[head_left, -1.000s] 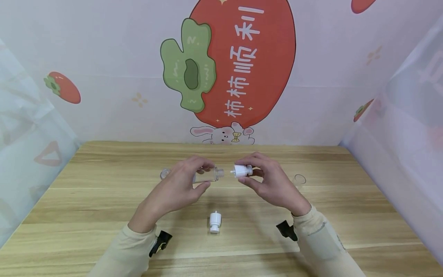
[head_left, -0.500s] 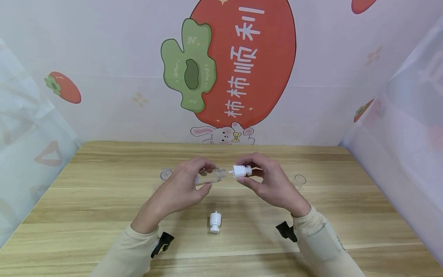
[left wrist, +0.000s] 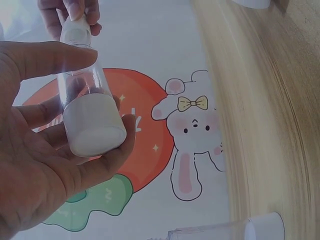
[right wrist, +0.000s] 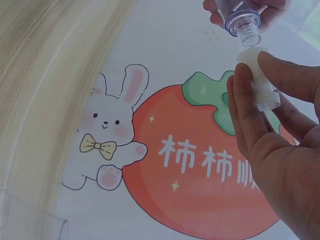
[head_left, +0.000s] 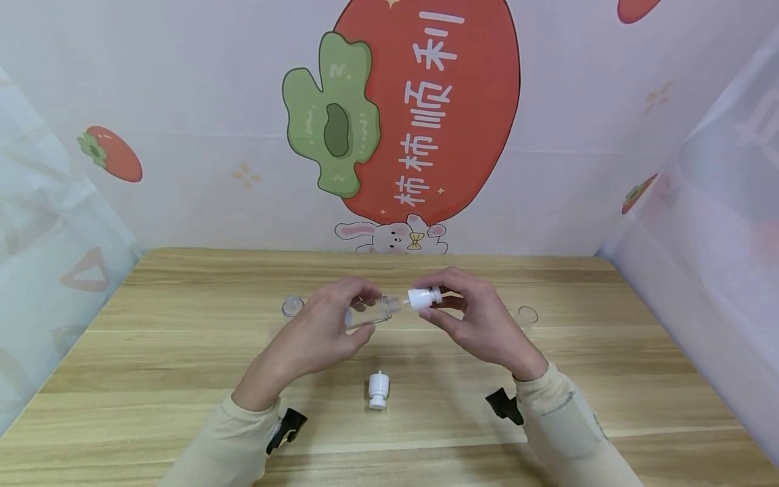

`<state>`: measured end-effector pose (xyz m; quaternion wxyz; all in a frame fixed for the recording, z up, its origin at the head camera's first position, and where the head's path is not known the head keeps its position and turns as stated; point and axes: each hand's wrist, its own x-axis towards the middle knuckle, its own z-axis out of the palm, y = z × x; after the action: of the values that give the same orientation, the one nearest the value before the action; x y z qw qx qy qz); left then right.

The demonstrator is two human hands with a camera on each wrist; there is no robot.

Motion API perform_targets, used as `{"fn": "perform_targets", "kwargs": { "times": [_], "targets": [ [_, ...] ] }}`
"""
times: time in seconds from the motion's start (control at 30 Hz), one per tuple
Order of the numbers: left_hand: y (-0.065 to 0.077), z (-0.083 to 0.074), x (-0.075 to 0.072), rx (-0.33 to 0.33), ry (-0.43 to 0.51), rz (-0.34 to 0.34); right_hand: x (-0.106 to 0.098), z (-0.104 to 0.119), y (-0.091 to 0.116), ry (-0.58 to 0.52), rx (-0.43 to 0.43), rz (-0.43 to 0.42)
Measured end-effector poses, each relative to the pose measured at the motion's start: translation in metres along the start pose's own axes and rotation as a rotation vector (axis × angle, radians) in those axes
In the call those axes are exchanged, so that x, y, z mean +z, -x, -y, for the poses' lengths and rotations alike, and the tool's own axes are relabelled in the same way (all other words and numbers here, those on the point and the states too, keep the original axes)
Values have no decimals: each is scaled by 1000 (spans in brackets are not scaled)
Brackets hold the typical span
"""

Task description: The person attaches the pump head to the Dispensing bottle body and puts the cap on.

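A small clear bottle [head_left: 368, 313] with a white base [left wrist: 95, 125] lies nearly level in my left hand [head_left: 319, 331], its threaded neck [right wrist: 248, 31] pointing right. Thumb and fingers curl round its sides. My right hand [head_left: 473, 316] pinches a white pump head [head_left: 421, 298] between thumb and fingers. The pump's thin nozzle points left, right at the bottle's mouth. Both hands are raised above the wooden table. A second white pump head [head_left: 378, 391] stands on the table between the forearms, nozzle up.
Behind my left hand stands another clear bottle [head_left: 292, 306], whose white base [left wrist: 266, 233] shows in the left wrist view. To the right of my right hand is a clear open cylinder [head_left: 527, 315]. A printed sheet [head_left: 201, 196] rises at the table's back edge.
My left hand has shifted slightly right with the bottle, narrowing the gap to the pump head. The pump head in my right hand has tilted a little. The table items stay put.
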<state>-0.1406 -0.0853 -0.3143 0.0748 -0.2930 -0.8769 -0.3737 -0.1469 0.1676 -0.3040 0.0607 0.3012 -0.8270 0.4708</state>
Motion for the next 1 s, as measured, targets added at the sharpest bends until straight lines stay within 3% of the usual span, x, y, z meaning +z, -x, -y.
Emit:
{"fn": "perform_targets", "kwargs": {
  "times": [0.4, 1.0],
  "targets": [
    [-1, -1, 1, -1, 25, 10, -1, -1, 1, -10, -5, -5],
    [-2, 3, 8, 78, 54, 5, 1, -1, 0, -20, -37, 18]
  ]
}}
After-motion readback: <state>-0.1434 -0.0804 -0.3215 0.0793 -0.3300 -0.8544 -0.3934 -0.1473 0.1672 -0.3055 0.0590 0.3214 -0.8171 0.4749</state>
